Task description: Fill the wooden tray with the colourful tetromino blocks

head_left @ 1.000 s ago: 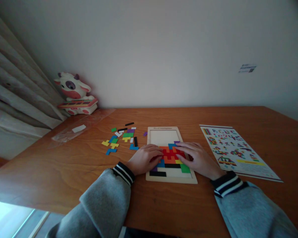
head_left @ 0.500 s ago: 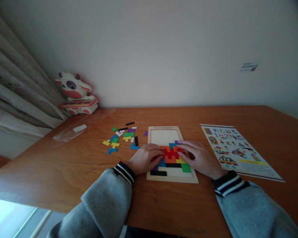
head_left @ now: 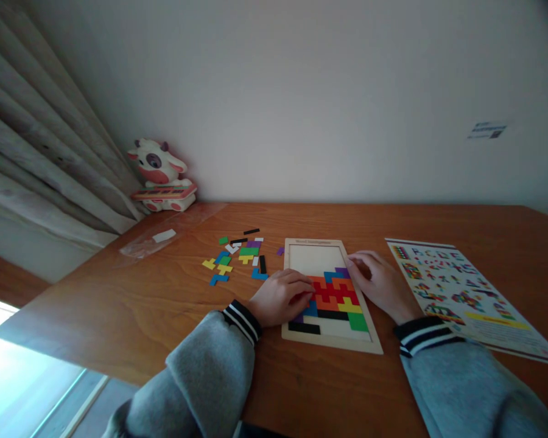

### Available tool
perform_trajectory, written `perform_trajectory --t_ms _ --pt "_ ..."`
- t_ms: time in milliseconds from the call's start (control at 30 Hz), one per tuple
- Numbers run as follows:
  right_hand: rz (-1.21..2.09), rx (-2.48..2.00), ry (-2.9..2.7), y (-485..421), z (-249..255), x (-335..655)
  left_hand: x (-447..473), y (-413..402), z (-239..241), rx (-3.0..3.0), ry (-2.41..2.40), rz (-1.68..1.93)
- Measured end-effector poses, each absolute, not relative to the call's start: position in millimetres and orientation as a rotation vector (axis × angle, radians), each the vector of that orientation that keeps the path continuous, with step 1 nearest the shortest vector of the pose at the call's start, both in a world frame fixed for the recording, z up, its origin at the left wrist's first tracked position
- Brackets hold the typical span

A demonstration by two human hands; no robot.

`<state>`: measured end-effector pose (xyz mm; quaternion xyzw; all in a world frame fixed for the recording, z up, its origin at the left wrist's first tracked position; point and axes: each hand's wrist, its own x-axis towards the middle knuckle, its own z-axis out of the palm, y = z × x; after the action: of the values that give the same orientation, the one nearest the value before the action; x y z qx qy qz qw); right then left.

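Note:
A wooden puzzle board (head_left: 375,344) lies on the table, partly filled with colored pieces. My left hand (head_left: 281,298) rests over its left side, fingers bent and a little apart, touching near the red pieces (head_left: 335,292) and covering part of the fill. At the right rim is my right hand (head_left: 383,285), its fingers loosely curved, with a gap between thumb and index finger. Beside those fingertips sits a purple piece (head_left: 342,272), next to a blue piece (head_left: 332,277). Lower down are a yellow piece (head_left: 348,306), a green piece (head_left: 358,322) and black bars (head_left: 304,328).
Several loose pieces (head_left: 249,250) are scattered left of the board, with a small purple piece (head_left: 280,251) near its rim. A printed pattern sheet (head_left: 438,261) lies on the right. A cow toy (head_left: 162,176) and clear plastic wrap (head_left: 141,248) are at the back left.
My right hand has drawn back from the pieces to the board's right rim, uncovering the purple and orange pieces. My left hand stays on the left side. The camera view has shifted slightly left.

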<state>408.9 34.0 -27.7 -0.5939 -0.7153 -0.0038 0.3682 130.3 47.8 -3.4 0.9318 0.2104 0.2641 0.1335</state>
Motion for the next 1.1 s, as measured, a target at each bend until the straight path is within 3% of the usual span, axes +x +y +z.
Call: perform_trajectory --t_ms 333,500,767,1100 --pt "0.107 -1.502 -1.72 34 -44 425 128 49 0 2.742 0.631 0.784" --pt "0.164 -1.508 -1.709 31 -43 425 98 73 3 2.805 0.905 0.88" --pt "0.158 -1.505 -1.711 29 -41 423 19 98 11 2.888 1.022 0.625" --pt "0.139 -1.497 -1.713 28 -38 421 18 95 10 2.787 0.999 0.547"
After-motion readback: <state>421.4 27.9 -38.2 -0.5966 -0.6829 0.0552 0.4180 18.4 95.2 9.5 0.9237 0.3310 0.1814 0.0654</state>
